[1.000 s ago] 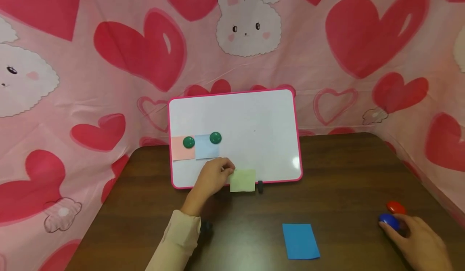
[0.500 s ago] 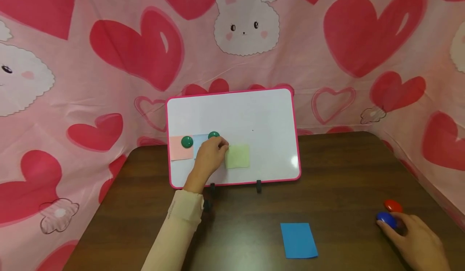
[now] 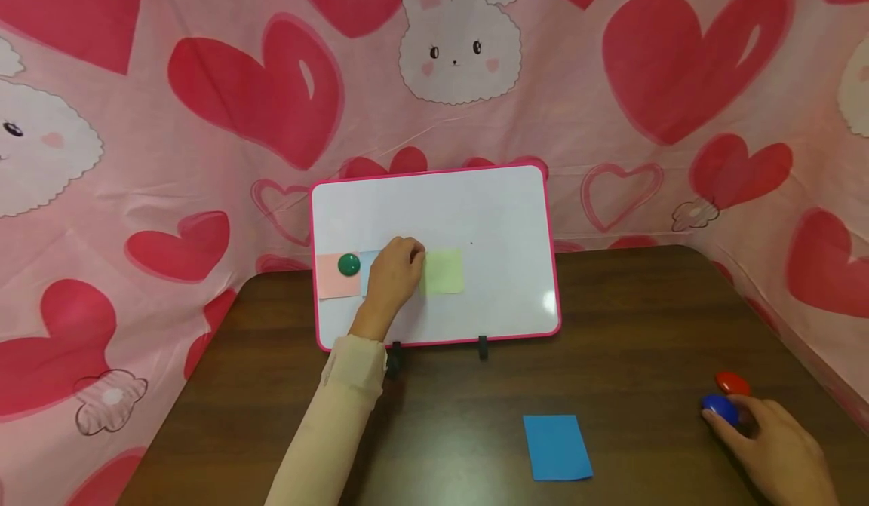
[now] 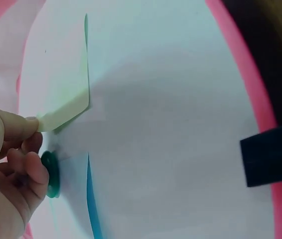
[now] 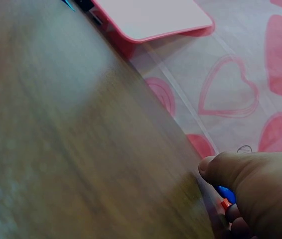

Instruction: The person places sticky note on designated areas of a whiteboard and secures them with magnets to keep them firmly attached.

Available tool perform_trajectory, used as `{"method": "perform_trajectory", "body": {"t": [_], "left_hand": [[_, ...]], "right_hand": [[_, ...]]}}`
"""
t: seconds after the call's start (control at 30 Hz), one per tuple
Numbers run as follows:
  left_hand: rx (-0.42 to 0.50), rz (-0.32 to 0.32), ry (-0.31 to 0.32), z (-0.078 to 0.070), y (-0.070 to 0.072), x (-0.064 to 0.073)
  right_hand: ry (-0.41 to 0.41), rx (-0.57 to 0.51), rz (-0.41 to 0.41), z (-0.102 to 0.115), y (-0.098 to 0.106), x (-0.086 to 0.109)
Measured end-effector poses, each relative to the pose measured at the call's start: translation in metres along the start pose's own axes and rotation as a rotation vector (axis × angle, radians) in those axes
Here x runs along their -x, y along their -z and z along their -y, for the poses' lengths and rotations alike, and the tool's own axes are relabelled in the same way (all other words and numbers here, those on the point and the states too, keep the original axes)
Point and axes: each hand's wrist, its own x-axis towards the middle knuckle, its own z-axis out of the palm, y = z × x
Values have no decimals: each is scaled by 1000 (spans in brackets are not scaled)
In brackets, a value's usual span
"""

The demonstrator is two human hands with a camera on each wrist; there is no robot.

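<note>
My left hand [image 3: 394, 274] pinches the corner of a pale green sticky note [image 3: 444, 271] against the whiteboard [image 3: 505, 265]. In the left wrist view the note's near edge [image 4: 64, 112] stands a little off the board. Just beside those fingers, a green round magnet [image 4: 53, 174] sits on a light blue note [image 4: 76, 194]; in the head view the hand covers that magnet. A pink note [image 3: 339, 286] with another green magnet [image 3: 349, 265] is at the board's left. At the lower right, my right hand [image 3: 781, 446] grips a blue round magnet [image 3: 721, 409] near the tabletop, beside a red one [image 3: 733, 383].
A bright blue sheet of paper [image 3: 558, 448] lies on the dark wooden table [image 3: 462, 400]. Black feet [image 3: 483, 347] support the board's lower edge. Behind it hangs a pink cloth [image 3: 563, 76] with hearts and rabbits.
My left hand has raised the green note from the board's lower edge to the height of the other notes. The right hand keeps its hold on the blue magnet and stays nearly still.
</note>
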Motion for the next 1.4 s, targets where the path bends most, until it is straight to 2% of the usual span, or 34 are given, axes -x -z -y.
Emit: {"method": "perform_trajectory", "body": {"t": [0.2,0.63,0.97,1.2,1.4], "left_hand": [[-28,-10,17,0,0,-3],[-59,-40,-13,1,-3,-7],[-142,-71,-43,2,-7,-7],[-183,-130,-115,5,-14,-5],[-226,-151,-185,6,-18,-4]], "right_hand": [[-2,0,12,-1,0,0],[18,-5,-9,-5,-3,1],[11,-1,-6,-4,-2,1],[14,-6,-4,-6,-4,1],[14,-4,3,-4,-2,1]]}}
